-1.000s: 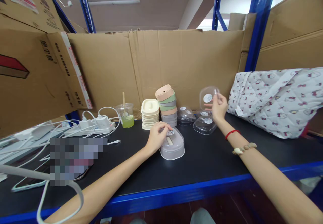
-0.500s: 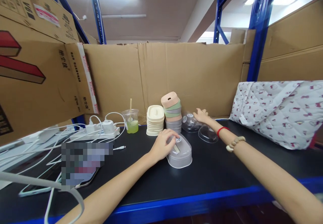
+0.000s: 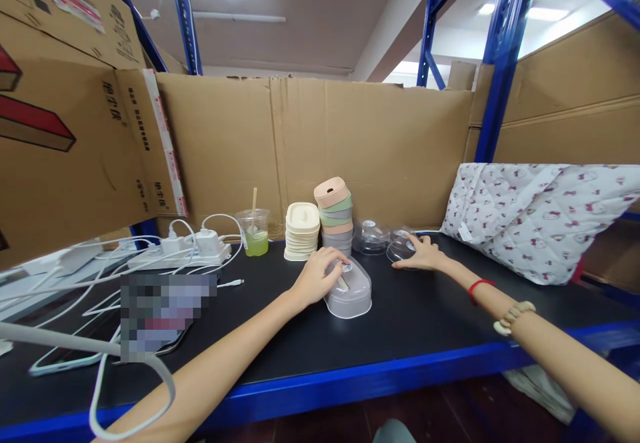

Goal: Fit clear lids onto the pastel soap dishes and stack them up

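Observation:
My left hand (image 3: 320, 276) rests on a grey container under a clear plastic lid (image 3: 356, 290), its thumb and fingers curled over the lid's left side. A pale strip shows beneath the clear plastic. My right hand (image 3: 424, 254) has its fingers spread at the right side of a clear domed lid (image 3: 397, 248); whether it grips the rim is unclear. Another clear domed lid (image 3: 371, 239) lies just left of that one. Behind my left hand stand a stack of cream lids (image 3: 303, 231) and a leaning stack of pink, green and grey pieces (image 3: 336, 216).
A cup of green drink (image 3: 257, 242) with a stick stands left of the stacks. A power strip (image 3: 187, 253), white cables and a pixelated device (image 3: 165, 316) cover the left side. A quilted bag (image 3: 535, 220) lies right. Cardboard (image 3: 380, 143) walls the back.
My right hand has moved from the back clear lid to the one in front of it. My left hand stays on the grey container. The whole view has shifted slightly.

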Available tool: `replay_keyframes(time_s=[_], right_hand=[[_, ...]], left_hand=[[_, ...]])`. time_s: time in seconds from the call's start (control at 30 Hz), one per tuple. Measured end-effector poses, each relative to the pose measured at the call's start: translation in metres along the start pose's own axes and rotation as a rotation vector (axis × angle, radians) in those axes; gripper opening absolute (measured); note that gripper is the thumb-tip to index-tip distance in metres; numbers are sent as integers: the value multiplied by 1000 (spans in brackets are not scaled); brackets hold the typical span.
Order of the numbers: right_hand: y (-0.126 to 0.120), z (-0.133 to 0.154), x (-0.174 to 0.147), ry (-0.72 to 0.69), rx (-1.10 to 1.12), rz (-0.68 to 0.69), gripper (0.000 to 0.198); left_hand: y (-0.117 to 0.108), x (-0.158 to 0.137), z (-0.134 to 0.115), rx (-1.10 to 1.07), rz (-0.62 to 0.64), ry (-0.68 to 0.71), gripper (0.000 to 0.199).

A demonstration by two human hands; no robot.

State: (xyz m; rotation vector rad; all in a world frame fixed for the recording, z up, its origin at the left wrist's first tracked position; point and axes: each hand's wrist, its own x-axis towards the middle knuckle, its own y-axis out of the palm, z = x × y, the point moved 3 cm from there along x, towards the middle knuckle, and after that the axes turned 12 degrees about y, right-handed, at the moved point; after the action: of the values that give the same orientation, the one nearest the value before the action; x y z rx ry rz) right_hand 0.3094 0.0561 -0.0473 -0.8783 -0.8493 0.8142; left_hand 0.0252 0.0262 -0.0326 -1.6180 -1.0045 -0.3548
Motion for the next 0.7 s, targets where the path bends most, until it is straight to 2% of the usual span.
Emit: replay_keyframes(time_s=[0.13,0.23,0.33,0.4,0.5,0.6,0.63,0.7], right_hand=[[-29,29,13,-100,122,-36,110],[-45,69,21,-315,162,12,105],[-42,102,27,-565,94,98,95],[-35,112,31,-625,51,163,84],[-24,114,35,-602,63,233,66],[-20,100,37,-520,183,150,51],[-20,92,38,-442,228,82,47],[-17,70,40,-170,275,-61,43]], left_hand=[[2,0,-1,17,-5,-18,25],[4,-1,-3,12,2,-5,25],[4,-1,-4,2,17,17,25],[4,-1,-4,2,29,19,25],[4,-1,-4,13,40,6,25],[5,-1,-5,28,41,-10,25],[5,-1,-6,31,39,-13,24],[6,-1,-7,30,33,-15,24]])
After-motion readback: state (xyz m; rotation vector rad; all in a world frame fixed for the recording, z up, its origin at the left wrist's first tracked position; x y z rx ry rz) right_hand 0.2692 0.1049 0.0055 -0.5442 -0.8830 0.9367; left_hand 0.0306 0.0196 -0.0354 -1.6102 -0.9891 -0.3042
